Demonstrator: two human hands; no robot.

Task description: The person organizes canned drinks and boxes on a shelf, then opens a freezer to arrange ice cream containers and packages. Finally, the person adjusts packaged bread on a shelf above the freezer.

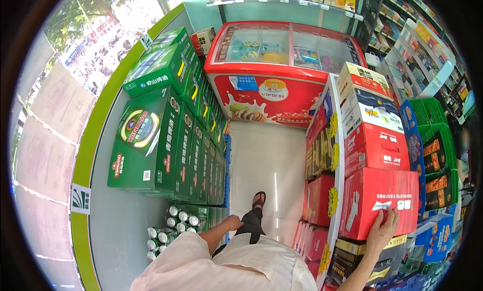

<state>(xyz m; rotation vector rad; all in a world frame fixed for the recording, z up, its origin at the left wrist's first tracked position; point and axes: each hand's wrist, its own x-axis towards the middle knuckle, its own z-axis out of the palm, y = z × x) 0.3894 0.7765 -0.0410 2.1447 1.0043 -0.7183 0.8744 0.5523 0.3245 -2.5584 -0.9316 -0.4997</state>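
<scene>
My right hand [384,227] rests with its fingers apart on a large red carton [400,181] on the shelf at the right. Below that carton sits a black and gold box [392,253]. Near my left thigh hangs my left hand [232,223], its fingers curled, with nothing visible in it. To its left stand tall stacks of green Tsingtao beer cartons [143,140], and beside them several plastic-wrapped cans [173,225] with silver tops. Beyond the red carton are another red box [386,147] and a white and dark blue box [377,111].
A red chest freezer [271,91] with a glass top closes the far end of the tiled aisle [268,159]. The white shelf edge [337,170] runs along the right. Green crates [434,117] stand beyond it. A window wall lies at the left.
</scene>
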